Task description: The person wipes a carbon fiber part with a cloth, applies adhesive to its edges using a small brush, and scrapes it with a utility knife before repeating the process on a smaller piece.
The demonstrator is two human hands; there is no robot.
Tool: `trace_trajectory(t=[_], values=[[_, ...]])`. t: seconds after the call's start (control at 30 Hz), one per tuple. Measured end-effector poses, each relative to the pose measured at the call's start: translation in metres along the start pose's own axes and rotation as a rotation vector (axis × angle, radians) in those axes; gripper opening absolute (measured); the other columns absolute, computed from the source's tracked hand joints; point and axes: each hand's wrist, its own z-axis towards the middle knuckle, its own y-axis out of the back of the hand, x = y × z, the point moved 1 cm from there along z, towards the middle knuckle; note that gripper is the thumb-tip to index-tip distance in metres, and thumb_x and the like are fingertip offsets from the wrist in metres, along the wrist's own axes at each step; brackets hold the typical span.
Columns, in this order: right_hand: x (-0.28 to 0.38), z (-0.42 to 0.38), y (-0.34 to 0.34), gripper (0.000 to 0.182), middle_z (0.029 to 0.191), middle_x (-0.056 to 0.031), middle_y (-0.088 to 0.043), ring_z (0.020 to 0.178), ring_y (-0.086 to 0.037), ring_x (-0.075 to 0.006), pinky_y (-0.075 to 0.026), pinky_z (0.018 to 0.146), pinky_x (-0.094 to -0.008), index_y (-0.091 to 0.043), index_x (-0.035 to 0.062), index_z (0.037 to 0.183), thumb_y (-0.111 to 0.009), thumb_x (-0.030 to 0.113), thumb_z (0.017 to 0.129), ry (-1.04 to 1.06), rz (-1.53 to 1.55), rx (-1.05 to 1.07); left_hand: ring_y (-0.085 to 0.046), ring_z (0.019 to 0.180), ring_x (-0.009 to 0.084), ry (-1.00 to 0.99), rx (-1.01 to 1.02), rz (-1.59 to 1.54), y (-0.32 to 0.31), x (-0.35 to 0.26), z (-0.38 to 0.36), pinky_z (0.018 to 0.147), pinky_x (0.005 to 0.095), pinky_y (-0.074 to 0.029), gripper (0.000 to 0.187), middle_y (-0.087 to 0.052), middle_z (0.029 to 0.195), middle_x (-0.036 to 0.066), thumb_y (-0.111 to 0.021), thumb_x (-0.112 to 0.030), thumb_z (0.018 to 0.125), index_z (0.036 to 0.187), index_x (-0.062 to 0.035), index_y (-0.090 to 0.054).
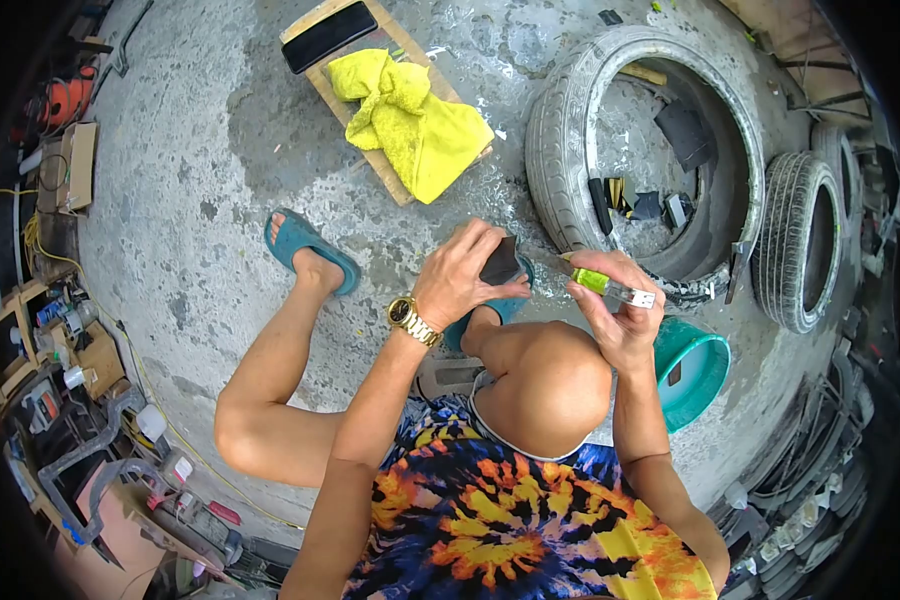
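Observation:
My left hand (460,270), with a gold watch on its wrist, is closed with its thumb and fingers on a dark, flat, squarish piece (501,262). Level with it on the right, my right hand (625,312) grips a small lime-green and clear item (606,285) with a whitish end; its exact kind I cannot make out. The two hands are apart, above my right knee and foot.
Ahead, a yellow cloth (410,120) and a black phone (328,37) lie on a wooden board (332,88). A tire (560,140) with dark scraps inside lies at right, near another tire (796,240). A teal bucket (705,400) of liquid stands beside my right arm.

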Motion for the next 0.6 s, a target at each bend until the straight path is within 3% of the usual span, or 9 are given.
trace_trajectory(t=[0.13,0.37,0.5,0.6], values=[[0.004,0.0038,-0.0043,0.028,0.093,-0.0126,-0.07,0.081,-0.068,-0.0268,-0.053,0.071,-0.0341,-0.065,0.0009,0.098,-0.077,-0.003,0.073,0.103,-0.051,0.021,-0.063,0.087,0.0316,0.003,0.015,-0.005,-0.0034,0.0004,-0.003,0.069,0.0407,-0.054,0.064,-0.057,0.098,0.009,-0.081,-0.05,0.066,0.105,-0.0045,-0.057],[0.0074,0.0056,-0.0063,0.031,0.094,-0.0127,-0.069,0.082,-0.068,-0.0265,-0.054,0.071,-0.0334,-0.063,-0.0004,0.102,-0.075,-0.005,0.074,0.044,-0.062,0.08,-0.063,0.088,0.0319,-0.004,0.016,-0.023,-0.0037,0.0008,-0.0083,0.07,0.0403,-0.054,0.066,-0.057,0.1,0.01,-0.079,-0.051,0.067,0.108,-0.005,-0.056],[0.01,0.0042,-0.0063,0.035,0.095,-0.0124,-0.07,0.082,-0.068,-0.0259,-0.055,0.072,-0.0341,-0.063,0.0039,0.108,-0.072,-0.008,0.076,0.032,0.0,0.014,-0.063,0.088,0.0322,0.005,0.029,-0.055,-0.0033,0.0022,-0.0083,0.071,0.0404,-0.055,0.066,-0.057,0.101,0.01,-0.079,-0.051,0.067,0.108,-0.0049,-0.056],[0.0113,0.0039,-0.0046,0.04,0.095,-0.0122,-0.07,0.082,-0.069,-0.0263,-0.055,0.072,-0.035,-0.062,0.0087,0.112,-0.072,-0.008,0.077,0.03,-0.014,-0.02,-0.063,0.089,0.0358,0.008,0.032,-0.085,-0.0043,0.0035,-0.0096,0.073,0.0412,-0.054,0.071,-0.059,0.104,0.015,-0.085,-0.044,0.063,0.111,-0.0011,-0.055]])
